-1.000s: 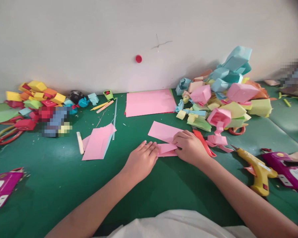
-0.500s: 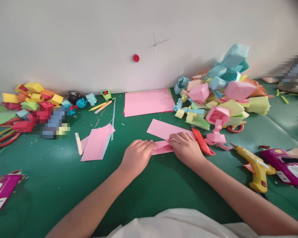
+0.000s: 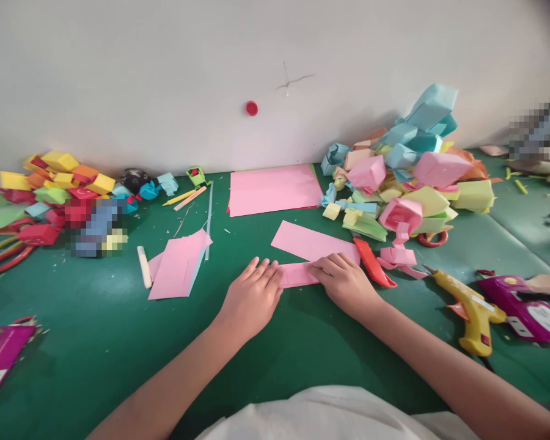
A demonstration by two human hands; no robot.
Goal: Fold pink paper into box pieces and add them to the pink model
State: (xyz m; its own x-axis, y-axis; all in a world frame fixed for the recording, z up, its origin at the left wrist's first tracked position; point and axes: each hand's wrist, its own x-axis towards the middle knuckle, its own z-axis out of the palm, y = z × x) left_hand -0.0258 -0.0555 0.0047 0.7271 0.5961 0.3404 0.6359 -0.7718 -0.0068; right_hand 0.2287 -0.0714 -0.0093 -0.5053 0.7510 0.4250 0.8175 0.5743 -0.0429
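A folded strip of pink paper lies flat on the green table between my hands. My left hand rests at its left end, fingers stretched out and slightly apart, the index side touching the paper. At the right end my right hand has its fingers bent and pressed together on the strip; its thumb is partly hidden. Just behind lies a pink paper sheet, its right end near the right knuckles. Beside that hand is a red comb-like tool.
Pink sheets and a white stick lie left. A pink stack sits at the wall. Folded paper boxes pile up right, colourful ones left. A yellow glue gun and purple power strip lie right.
The strip's raised upper fold now lies flat. My left fingers have straightened and spread, and my right hand has moved slightly down toward me.
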